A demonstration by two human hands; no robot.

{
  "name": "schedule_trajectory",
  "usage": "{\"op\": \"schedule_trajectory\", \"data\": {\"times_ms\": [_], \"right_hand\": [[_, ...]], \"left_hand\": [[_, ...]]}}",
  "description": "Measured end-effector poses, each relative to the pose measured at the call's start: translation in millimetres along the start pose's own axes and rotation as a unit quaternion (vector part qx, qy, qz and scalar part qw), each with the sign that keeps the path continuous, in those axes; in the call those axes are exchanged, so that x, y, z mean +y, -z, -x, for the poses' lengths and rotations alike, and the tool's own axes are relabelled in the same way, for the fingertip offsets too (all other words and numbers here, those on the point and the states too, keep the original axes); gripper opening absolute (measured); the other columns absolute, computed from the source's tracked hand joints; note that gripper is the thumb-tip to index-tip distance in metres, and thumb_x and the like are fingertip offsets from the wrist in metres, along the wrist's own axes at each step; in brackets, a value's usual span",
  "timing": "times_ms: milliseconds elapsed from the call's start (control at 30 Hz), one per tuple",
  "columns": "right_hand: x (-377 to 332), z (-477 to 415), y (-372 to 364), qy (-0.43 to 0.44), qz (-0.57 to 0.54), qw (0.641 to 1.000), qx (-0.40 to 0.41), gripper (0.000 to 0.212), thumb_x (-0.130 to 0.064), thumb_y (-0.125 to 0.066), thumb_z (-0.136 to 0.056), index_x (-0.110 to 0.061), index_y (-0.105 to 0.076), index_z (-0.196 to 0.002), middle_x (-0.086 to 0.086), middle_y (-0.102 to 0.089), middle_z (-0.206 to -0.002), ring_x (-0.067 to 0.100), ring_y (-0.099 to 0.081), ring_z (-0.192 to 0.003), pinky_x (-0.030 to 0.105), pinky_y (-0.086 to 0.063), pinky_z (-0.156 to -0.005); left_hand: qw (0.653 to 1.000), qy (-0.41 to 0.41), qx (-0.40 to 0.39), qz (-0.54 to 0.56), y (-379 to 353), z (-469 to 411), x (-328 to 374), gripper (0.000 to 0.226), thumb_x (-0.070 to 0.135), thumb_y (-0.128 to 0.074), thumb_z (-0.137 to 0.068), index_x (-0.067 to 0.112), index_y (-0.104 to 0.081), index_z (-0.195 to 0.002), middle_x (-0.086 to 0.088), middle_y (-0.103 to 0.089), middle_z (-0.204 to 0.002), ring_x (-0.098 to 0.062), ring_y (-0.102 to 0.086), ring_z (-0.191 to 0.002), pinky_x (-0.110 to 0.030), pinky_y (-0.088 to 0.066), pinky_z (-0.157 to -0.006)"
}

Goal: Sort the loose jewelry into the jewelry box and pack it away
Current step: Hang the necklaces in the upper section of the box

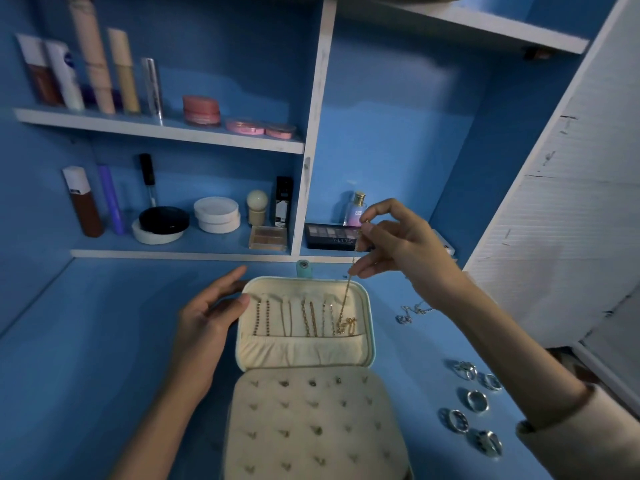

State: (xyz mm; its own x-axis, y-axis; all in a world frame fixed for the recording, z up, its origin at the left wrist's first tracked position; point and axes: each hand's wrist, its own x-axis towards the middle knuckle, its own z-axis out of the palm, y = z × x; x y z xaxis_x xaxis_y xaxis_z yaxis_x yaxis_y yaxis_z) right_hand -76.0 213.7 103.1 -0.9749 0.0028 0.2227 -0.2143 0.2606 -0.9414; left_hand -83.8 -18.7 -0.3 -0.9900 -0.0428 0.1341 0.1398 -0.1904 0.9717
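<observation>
An open cream jewelry box point(370, 317) lies on the blue surface, its lid flat toward the shelves. Several chains hang in the lid above a gathered pocket. My right hand point(401, 247) pinches the top of a gold chain necklace point(346, 306), whose lower end is bunched inside the lid at the right. My left hand point(207, 320) rests with straight fingers against the lid's left edge. The padded near half of the box holds several small earrings. A silver necklace point(412, 313) and several silver rings point(474, 400) lie loose to the right of the box.
White shelves point(166, 131) behind hold cosmetic bottles, compacts and jars. An eyeshadow palette point(332, 235) and a perfume bottle point(356, 209) stand just behind the box. A white cabinet door point(561, 216) stands open on the right.
</observation>
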Motion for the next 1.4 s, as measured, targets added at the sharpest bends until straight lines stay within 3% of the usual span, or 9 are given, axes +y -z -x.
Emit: {"op": "schedule_trajectory", "data": {"times_ms": [233,567,833,1067,1167,1267,1400], "right_hand": [[7.0,-6.4,1.1,-0.014,-0.019,0.999,0.04,0.006,-0.011,-0.045,-0.098,-0.011,-0.049,-0.094,0.013,-0.054,-0.074,0.031,-0.066,-0.061,0.036,-0.057,-0.061],[16.3,-3.4,-1.7,-0.073,-0.068,0.993,0.058,0.005,-0.012,-0.041,-0.1,-0.011,-0.045,-0.097,0.013,-0.055,-0.071,0.035,-0.065,-0.057,0.038,-0.057,-0.058],[23.1,2.0,4.3,-0.104,-0.039,0.991,0.08,0.008,-0.011,-0.042,-0.099,-0.01,-0.046,-0.093,0.014,-0.055,-0.072,0.036,-0.067,-0.058,0.037,-0.059,-0.057],[13.7,22.6,13.0,-0.128,-0.014,0.991,0.022,0.007,-0.007,-0.048,-0.095,-0.009,-0.052,-0.091,0.015,-0.059,-0.072,0.038,-0.065,-0.06,0.036,-0.057,-0.058],[6.7,29.8,10.2,-0.127,0.049,0.988,-0.071,0.004,-0.007,-0.052,-0.093,-0.008,-0.055,-0.091,0.013,-0.062,-0.07,0.033,-0.065,-0.059,0.031,-0.054,-0.055],[13.8,31.0,2.1,-0.085,0.197,0.966,-0.144,0.01,-0.005,-0.052,-0.092,-0.012,-0.058,-0.089,0.011,-0.066,-0.069,0.018,-0.063,-0.059,0.025,-0.05,-0.052],[26.3,30.3,-8.4,0.007,0.349,0.925,-0.147,0.016,-0.012,-0.064,-0.086,-0.027,-0.067,-0.081,-0.006,-0.067,-0.076,0.001,-0.056,-0.066,0.009,-0.043,-0.059]], "left_hand": [[1.0,0.0,0.001,0.0,0.4,0.2,0.9,0.041,-0.003,-0.057,-0.087,0.032,-0.065,-0.106,0.006,-0.07,-0.096,-0.002,-0.067,-0.088,-0.025,-0.048,-0.084],[1.0,-0.005,0.003,-0.001,-0.4,1.1,2.0,0.041,-0.004,-0.057,-0.087,0.032,-0.064,-0.105,0.005,-0.07,-0.098,-0.003,-0.066,-0.088,-0.026,-0.05,-0.085],[1.0,-0.002,0.002,0.003,-1.2,1.3,3.1,0.042,-0.005,-0.057,-0.087,0.033,-0.064,-0.103,0.004,-0.069,-0.099,-0.003,-0.065,-0.087,-0.024,-0.049,-0.083],[1.0,0.001,-0.002,-0.005,-0.2,0.9,2.3,0.041,-0.003,-0.057,-0.087,0.033,-0.064,-0.105,0.002,-0.068,-0.103,-0.009,-0.065,-0.095,-0.026,-0.048,-0.086],[1.0,-0.002,0.001,-0.006,-0.3,0.7,2.5,0.041,-0.004,-0.058,-0.087,0.033,-0.064,-0.104,0.001,-0.068,-0.101,-0.009,-0.065,-0.093,-0.025,-0.048,-0.084],[1.0,-0.002,0.001,-0.009,-0.4,0.8,2.3,0.041,-0.003,-0.058,-0.087,0.034,-0.065,-0.103,0.003,-0.069,-0.099,-0.005,-0.066,-0.09,-0.024,-0.049,-0.084],[1.0,-0.001,0.001,-0.005,0.2,0.8,1.9,0.041,-0.003,-0.058,-0.087,0.034,-0.065,-0.104,0.002,-0.069,-0.099,-0.004,-0.066,-0.088,-0.024,-0.049,-0.083]]}}
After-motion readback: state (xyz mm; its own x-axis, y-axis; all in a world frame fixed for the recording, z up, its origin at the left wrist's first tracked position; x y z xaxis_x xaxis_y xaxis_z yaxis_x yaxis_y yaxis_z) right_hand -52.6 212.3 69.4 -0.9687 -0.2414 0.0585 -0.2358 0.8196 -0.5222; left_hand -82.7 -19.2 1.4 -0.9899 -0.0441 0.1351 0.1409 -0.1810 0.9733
